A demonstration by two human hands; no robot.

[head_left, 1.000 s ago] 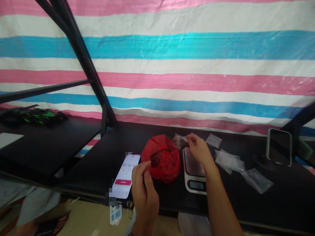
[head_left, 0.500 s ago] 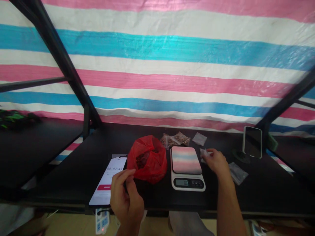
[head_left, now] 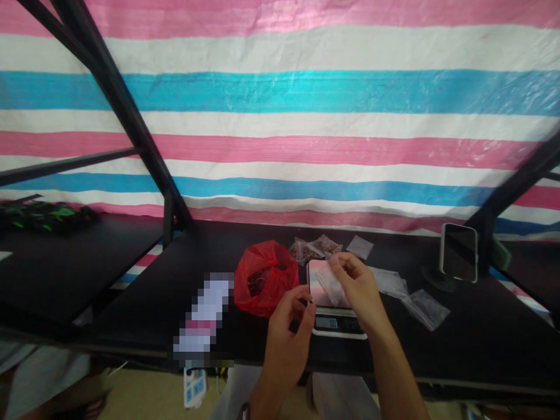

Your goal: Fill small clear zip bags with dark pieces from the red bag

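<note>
My right hand [head_left: 356, 286] pinches a small clear plastic bag [head_left: 332, 286] above the pink-reflecting platform of a digital kitchen scale [head_left: 339, 324]. My left hand [head_left: 286, 344] is raised just left of that bag, fingers apart, with nothing visible in them. To its upper left sits a crumpled red plastic bag [head_left: 262, 280] holding dark brown pieces. Behind the scale lie small clear bags of brown material [head_left: 315, 249]. Several empty clear bags lie to the right, including one [head_left: 424, 309] near the front. My hands hide part of the scale's platform.
A phone on a stand [head_left: 458, 252] stands at the right of the black table [head_left: 131, 315]. A blurred phone screen [head_left: 203, 312] lies at the left. Black metal frame bars [head_left: 126, 111] rise before a striped tarp [head_left: 306, 93]. A green-and-black object [head_left: 48, 216] lies on the left shelf.
My right hand has moved left over the scale with a clear bag in its fingers. My left hand has moved right toward that bag. The head view has also shifted.
</note>
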